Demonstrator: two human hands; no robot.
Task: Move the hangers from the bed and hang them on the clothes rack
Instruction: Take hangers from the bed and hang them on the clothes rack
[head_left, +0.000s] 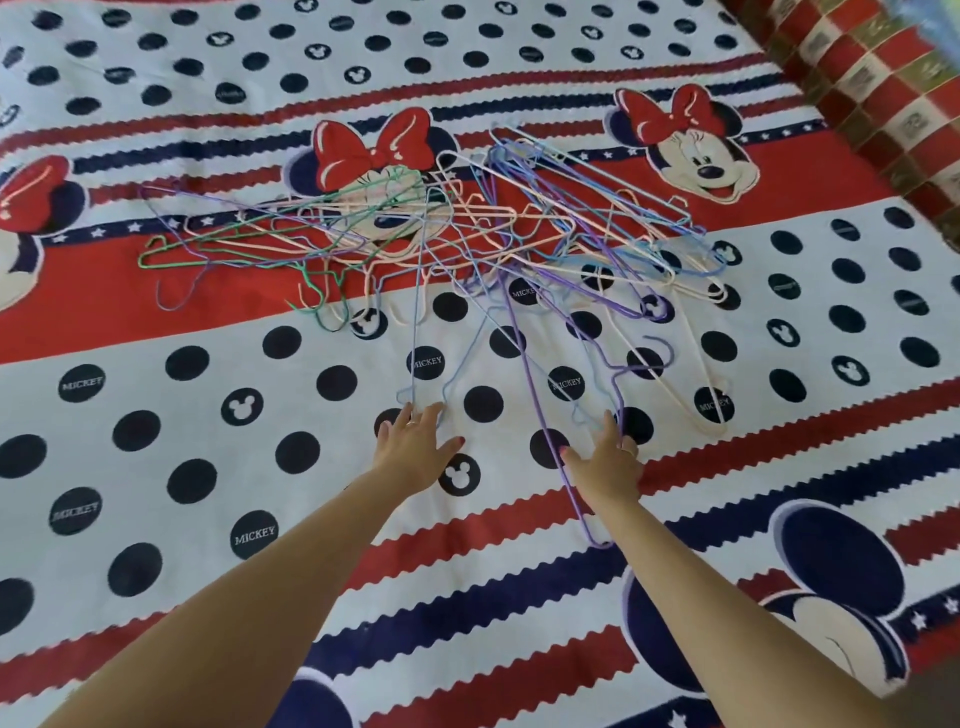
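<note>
A tangled pile of thin wire hangers (467, 228) in purple, blue, peach, green and white lies across the middle of the bed. A light blue hanger (418, 312) sticks out toward me. My left hand (415, 452) is spread flat, fingertips touching its hook end. A purple hanger (540, 410) reaches nearest to me and passes under my right wrist. My right hand (608, 462) rests over it, thumb held wide and outer fingers bent at the wire. No clothes rack is in view.
The bed is covered by a red, white and navy cartoon-mouse sheet (208, 415) with dots and zigzag stripes. A red and gold checked cloth (883, 78) is bunched along the far right edge.
</note>
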